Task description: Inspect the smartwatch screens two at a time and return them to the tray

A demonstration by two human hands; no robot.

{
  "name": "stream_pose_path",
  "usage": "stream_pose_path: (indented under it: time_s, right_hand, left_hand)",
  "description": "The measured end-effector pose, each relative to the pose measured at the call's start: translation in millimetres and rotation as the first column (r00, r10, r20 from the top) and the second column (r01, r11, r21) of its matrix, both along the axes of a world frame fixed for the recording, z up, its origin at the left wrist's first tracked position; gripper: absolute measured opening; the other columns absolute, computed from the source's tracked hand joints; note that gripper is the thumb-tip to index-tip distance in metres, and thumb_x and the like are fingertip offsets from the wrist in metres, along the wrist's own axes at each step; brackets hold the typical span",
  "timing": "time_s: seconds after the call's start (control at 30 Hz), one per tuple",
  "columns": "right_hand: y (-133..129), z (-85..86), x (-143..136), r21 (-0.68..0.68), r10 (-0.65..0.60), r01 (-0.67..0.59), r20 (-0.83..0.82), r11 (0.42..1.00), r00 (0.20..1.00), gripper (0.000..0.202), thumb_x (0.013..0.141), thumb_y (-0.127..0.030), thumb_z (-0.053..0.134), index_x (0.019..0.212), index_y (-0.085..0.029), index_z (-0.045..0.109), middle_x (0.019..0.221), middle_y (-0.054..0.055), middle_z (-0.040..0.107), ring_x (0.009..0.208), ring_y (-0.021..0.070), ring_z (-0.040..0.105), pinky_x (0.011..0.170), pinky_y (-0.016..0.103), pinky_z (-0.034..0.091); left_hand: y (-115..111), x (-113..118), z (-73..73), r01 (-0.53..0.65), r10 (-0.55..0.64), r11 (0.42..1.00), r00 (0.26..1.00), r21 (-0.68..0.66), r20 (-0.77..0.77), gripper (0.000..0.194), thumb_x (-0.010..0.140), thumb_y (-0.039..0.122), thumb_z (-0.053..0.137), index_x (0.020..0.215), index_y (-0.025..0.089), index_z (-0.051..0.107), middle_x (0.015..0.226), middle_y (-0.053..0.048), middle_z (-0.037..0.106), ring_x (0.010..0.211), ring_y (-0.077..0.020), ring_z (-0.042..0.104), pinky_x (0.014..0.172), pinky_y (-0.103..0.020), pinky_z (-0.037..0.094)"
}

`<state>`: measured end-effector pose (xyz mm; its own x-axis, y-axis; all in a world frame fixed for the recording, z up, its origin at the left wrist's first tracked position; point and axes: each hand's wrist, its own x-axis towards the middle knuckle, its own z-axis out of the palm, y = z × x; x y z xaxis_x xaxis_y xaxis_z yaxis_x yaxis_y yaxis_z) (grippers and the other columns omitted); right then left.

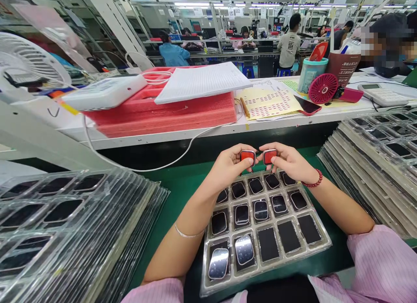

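Note:
My left hand (pixel 235 163) pinches a small rounded-square smartwatch case (pixel 246 156) whose face shows red inside a silvery rim. A matching red-faced case (pixel 269 156) is gripped between the thumb and fingers of my right hand (pixel 284 157). Both cases are held up side by side, close together, above the far edge of a clear plastic tray (pixel 260 270). Dark-faced watch pieces, such as this shiny one (pixel 244 249), lie in many of its pockets. Three front pockets at the right show only flat black bottoms.
Tall stacks of filled trays stand at the left (pixel 81 233) and right (pixel 368 164) of the green mat (pixel 172 177). A shelf behind bears red foam (pixel 176 114), papers (pixel 205 81), a phone (pixel 308 105) and a small fan (pixel 323 89). A white cable (pixel 163 169) hangs down. Other people sit farther back.

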<state>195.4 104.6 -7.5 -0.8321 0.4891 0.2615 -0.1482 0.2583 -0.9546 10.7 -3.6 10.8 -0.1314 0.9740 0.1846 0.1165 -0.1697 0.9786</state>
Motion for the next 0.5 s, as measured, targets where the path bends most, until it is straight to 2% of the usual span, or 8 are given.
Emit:
stream_pose_path:
  time_s: [0.13,0.3,0.5]
  right_hand:
    - [1.3,-0.7,0.3,-0.017,-0.009,0.009,-0.007,1.000,1.000,0.032,0.091,-0.029,0.058,0.121,-0.016,0.059,0.107,0.010,0.071,0.072,0.0134,0.065,0.058,0.024,0.055]
    - [-0.1,2.4,1.8,-0.014,-0.023,0.022,-0.021,1.000,1.000,0.031,0.093,-0.042,0.061,0.108,-0.015,0.063,0.090,0.007,0.072,0.062,0.0115,0.061,0.053,0.022,0.051]
    - [-2.6,5.0,2.2,-0.019,-0.047,0.046,-0.058,0.999,0.997,0.029,0.089,-0.043,0.066,0.097,-0.015,0.063,0.078,0.005,0.069,0.061,0.0118,0.058,0.051,0.021,0.049]
  left_hand:
    - [-0.2,-2.3,0.5,-0.035,0.035,0.999,0.999,-0.028,-0.010,0.036,0.082,0.047,0.070,0.097,0.015,0.067,0.080,-0.005,0.070,0.058,-0.0117,0.061,0.048,-0.020,0.040]
    - [-1.0,-2.4,0.7,-0.019,0.021,0.999,0.999,-0.042,0.044,0.042,0.082,0.053,0.068,0.098,0.014,0.069,0.079,-0.007,0.071,0.058,-0.0126,0.063,0.047,-0.019,0.040]
    - [-1.4,-2.7,-0.5,0.024,-0.021,0.999,0.997,-0.042,0.079,0.043,0.085,0.052,0.066,0.106,0.014,0.069,0.087,-0.008,0.072,0.064,-0.0141,0.066,0.048,-0.019,0.043]
